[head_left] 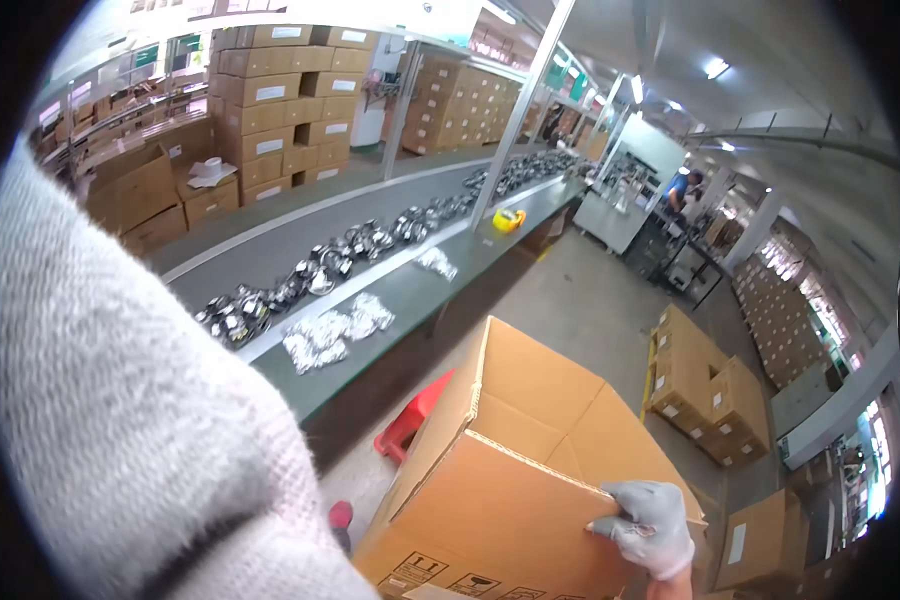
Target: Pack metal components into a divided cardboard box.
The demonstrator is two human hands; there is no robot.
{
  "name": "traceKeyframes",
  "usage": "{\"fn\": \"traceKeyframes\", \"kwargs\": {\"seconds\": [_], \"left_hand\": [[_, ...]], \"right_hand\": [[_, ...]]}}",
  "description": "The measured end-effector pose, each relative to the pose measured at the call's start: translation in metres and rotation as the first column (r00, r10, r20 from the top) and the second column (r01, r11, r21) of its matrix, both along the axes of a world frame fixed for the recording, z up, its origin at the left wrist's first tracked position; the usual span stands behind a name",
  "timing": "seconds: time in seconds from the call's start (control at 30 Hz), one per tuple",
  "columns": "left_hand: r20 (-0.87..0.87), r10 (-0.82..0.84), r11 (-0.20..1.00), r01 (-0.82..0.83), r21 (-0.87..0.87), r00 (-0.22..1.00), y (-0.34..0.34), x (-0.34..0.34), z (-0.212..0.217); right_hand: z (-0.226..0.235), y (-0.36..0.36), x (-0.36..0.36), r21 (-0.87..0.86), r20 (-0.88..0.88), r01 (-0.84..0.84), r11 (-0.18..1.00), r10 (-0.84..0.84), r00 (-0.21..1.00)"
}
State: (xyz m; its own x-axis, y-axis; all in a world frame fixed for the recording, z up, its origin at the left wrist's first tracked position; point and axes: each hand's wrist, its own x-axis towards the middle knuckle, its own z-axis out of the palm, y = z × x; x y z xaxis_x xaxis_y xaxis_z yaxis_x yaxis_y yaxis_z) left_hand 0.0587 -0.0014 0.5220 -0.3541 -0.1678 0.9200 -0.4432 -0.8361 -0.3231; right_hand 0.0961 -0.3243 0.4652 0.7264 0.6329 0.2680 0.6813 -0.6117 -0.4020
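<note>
In front of me stands a large brown cardboard box (pixel 530 500), its top open and the visible inside bare. My right hand (pixel 650 525), in a grey-coated work glove, pinches the upper edge of its near wall toward the right corner. Pale grey knit fabric (pixel 150 400) fills the left side, very close to the camera. It seems to belong to my left arm or gloved hand, but no fingers show there. Partly behind the box is a red plastic stool (pixel 410 420).
A dark conveyor belt (pixel 260 235) carries many small black-and-silver parts (pixel 320 265). Along its green ledge (pixel 370 355) lie clear plastic bags (pixel 335 335) and a yellow tape roll (pixel 508 220). Stacked cartons (pixel 280 110) stand beyond; more boxes (pixel 710 390) stand right. Far off, a person (pixel 680 190) works.
</note>
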Motion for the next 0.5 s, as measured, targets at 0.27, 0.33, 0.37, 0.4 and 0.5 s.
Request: {"fn": "traceKeyframes", "kwargs": {"seconds": [0.27, 0.33, 0.37, 0.4, 0.5], "left_hand": [[-0.019, -0.007, 1.000, 0.007, -0.013, 1.000, 0.122, 0.095, 0.021], [-0.031, -0.009, 1.000, 0.008, -0.012, 0.999, 0.138, 0.124, 0.033], [-0.043, -0.008, 1.000, 0.008, -0.009, 0.999, 0.150, 0.131, 0.033], [-0.053, -0.021, 1.000, 0.021, -0.007, 0.998, 0.154, 0.138, 0.028], [-0.058, -0.071, 0.997, 0.072, 0.010, 0.996, 0.164, 0.158, 0.012]], "right_hand": [[-0.068, 0.115, 0.136, 0.001, 0.214, 0.080, 0.997, -0.078, 0.974], [-0.124, 0.133, 0.158, -0.018, 0.291, 0.079, 0.997, -0.071, 0.954], [-0.150, 0.145, 0.162, -0.053, 0.283, 0.103, 0.993, -0.084, 0.956], [-0.179, 0.154, 0.167, -0.115, 0.223, 0.144, 0.983, -0.116, 0.968], [-0.276, 0.174, 0.182, -0.275, 0.110, 0.157, 0.949, -0.131, 0.985]]}}
